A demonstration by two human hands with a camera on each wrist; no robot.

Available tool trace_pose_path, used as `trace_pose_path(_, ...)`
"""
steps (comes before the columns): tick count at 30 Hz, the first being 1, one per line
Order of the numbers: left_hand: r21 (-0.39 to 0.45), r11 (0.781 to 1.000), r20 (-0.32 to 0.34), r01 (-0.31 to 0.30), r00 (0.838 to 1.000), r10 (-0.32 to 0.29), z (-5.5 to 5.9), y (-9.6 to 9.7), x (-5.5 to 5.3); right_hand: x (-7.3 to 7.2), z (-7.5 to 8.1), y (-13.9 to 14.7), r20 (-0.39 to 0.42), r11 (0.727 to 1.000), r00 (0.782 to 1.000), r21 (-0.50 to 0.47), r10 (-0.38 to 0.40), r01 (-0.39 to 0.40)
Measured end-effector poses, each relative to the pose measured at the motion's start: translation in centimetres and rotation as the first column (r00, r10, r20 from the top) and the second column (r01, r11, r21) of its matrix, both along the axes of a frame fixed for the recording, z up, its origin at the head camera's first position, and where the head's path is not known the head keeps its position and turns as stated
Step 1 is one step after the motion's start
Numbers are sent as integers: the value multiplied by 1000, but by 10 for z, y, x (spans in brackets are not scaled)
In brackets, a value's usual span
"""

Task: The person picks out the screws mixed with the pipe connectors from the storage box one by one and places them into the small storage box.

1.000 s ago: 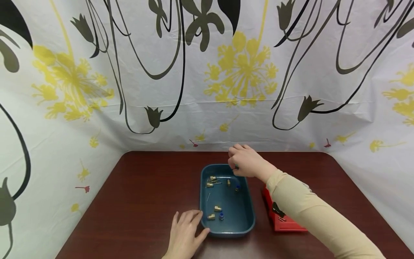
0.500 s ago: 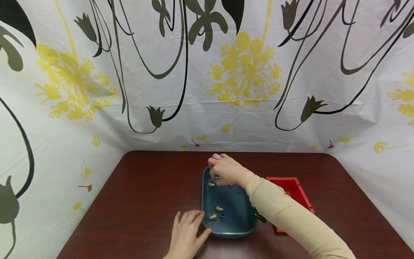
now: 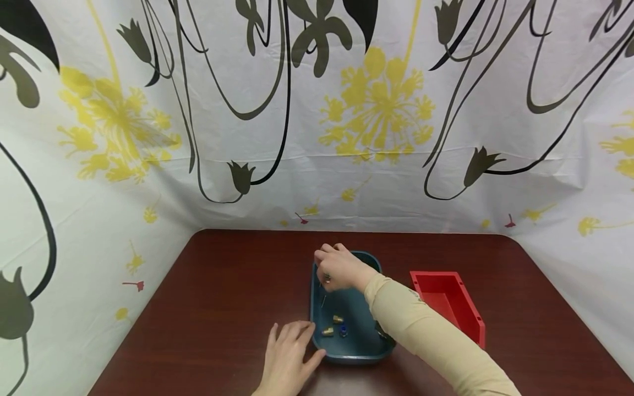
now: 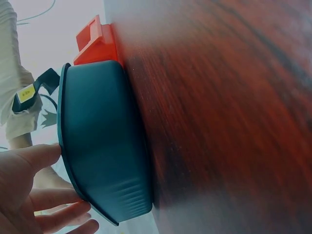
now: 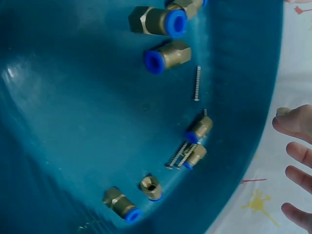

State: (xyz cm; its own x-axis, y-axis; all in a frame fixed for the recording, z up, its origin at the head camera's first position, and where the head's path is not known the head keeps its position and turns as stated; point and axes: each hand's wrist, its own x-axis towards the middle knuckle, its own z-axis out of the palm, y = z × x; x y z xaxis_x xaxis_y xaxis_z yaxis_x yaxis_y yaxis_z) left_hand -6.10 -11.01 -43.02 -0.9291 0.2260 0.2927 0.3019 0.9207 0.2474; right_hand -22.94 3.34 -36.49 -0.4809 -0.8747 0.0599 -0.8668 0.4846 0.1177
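My left hand (image 3: 287,357) rests at the near left corner of a blue-green tray (image 3: 356,305), fingertips right at its rim, as the left wrist view also shows. Over the tray's far left part hovers my right hand (image 3: 339,269), fingers pointing down. In the right wrist view its fingers (image 5: 300,178) are spread and hold nothing. Several brass push-fit fittings with blue collars lie in the tray, among them one fitting (image 5: 168,56) near a loose screw (image 5: 197,83). More screws (image 5: 181,156) lie together beside other fittings. In the head view my right hand hides the far left pieces.
A red tray (image 3: 441,294) stands to the right of the blue-green one, partly behind my right sleeve (image 3: 431,330). Both stand on a dark brown table (image 3: 238,286). A patterned white cloth (image 3: 307,137) hangs behind the table's far edge.
My right hand has moved left and slightly nearer, from the tray's far right corner to its far left part. More of the red tray shows now. My left hand stays at the rim.
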Motion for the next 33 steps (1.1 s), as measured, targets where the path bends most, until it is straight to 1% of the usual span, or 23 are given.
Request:
trace_pose_path(6, 7, 1000, -23, 7, 1000, -7, -1, -1, -1, -2, -12, 0, 21, 999, 999, 22, -31, 31)
trace_pose_path(12, 7, 1000, 3, 3, 1000, -3, -1, 0, -1, -3, -19, -4, 51, 998, 998, 38, -44, 42)
trace_pose_path(17, 11, 1000, 19, 2, 1000, -3, -1, -1, -1, -4, -25, -8, 83, 995, 994, 78, -67, 61)
trace_pose_path(26, 11, 1000, -2, 7, 1000, -7, -2, -1, -1, -7, -35, -13, 73, 990, 994, 119, -85, 76)
trace_pose_path(33, 9, 1000, 9, 3, 1000, -3, -2, 0, -2, -6, -44, -15, 50, 986, 992, 129, -115, 108)
